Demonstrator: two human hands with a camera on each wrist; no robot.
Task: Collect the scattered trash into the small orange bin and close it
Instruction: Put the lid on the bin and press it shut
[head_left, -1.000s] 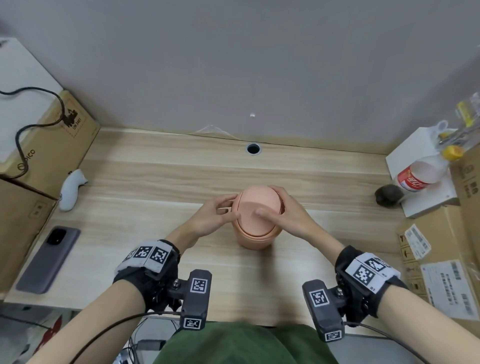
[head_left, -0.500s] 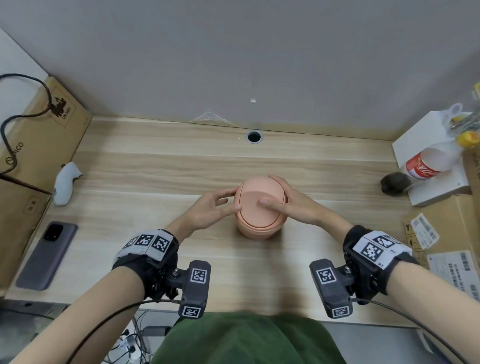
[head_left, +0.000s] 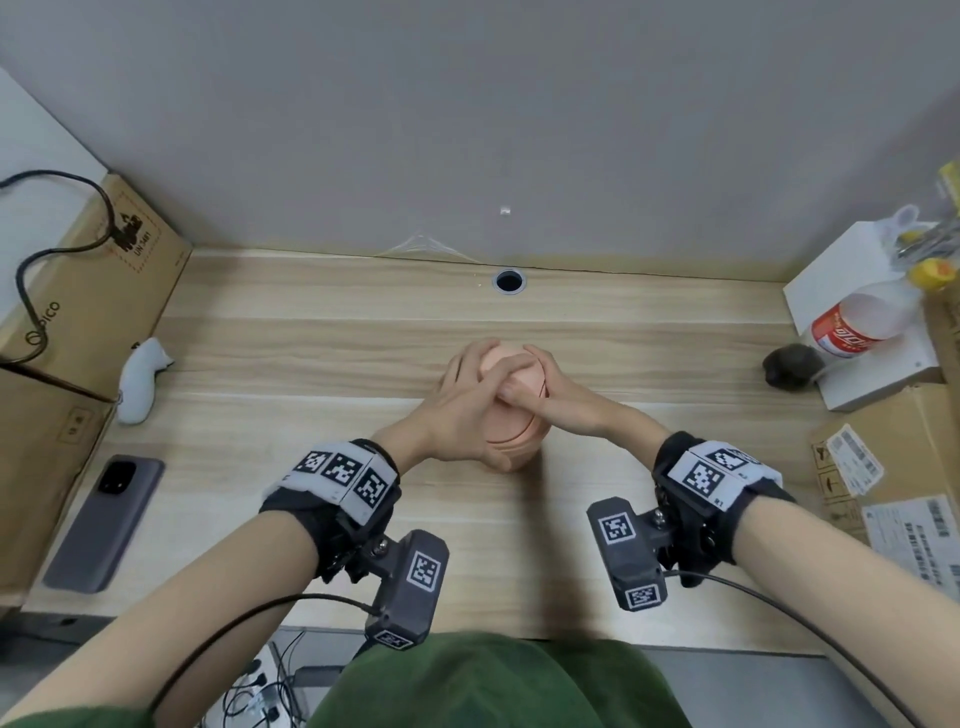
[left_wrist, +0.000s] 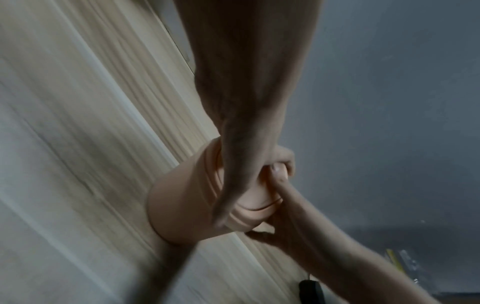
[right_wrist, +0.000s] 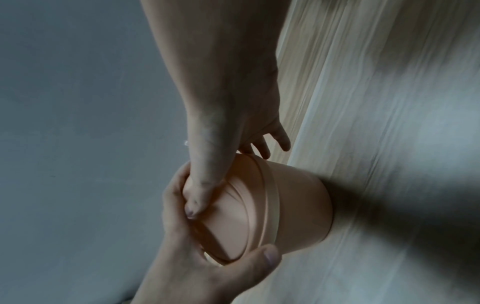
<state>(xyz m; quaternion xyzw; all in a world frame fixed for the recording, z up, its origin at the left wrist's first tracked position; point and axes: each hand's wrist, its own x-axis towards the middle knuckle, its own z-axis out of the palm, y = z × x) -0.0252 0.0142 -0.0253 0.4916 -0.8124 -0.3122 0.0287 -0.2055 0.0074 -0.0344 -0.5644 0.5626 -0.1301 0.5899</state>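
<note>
Head view shows the small orange bin (head_left: 511, 441) upright near the middle of the wooden desk (head_left: 311, 364), with both hands on its domed lid (head_left: 511, 364). The left hand (head_left: 457, 410) wraps the left side of the lid and upper body, fingers curled over the far edge. The right hand (head_left: 556, 400) curls over the right side, its thumb laid across the top of the lid and touching the left hand's fingers. Left wrist view adds the bin's base contact with the desk and the stepped rim below the lid (left_wrist: 249, 203); it shows the right hand (left_wrist: 291, 222) with fingers bent under that rim. Right wrist view shows the lid's swing flap (right_wrist: 228, 226) seated flush in its ring, the right thumb (right_wrist: 197, 197) pressed on the flap, and the left hand (right_wrist: 207, 267) with its thumb hooked around the near rim. A phone (head_left: 104, 525) lies well apart at the desk's left edge.
</note>
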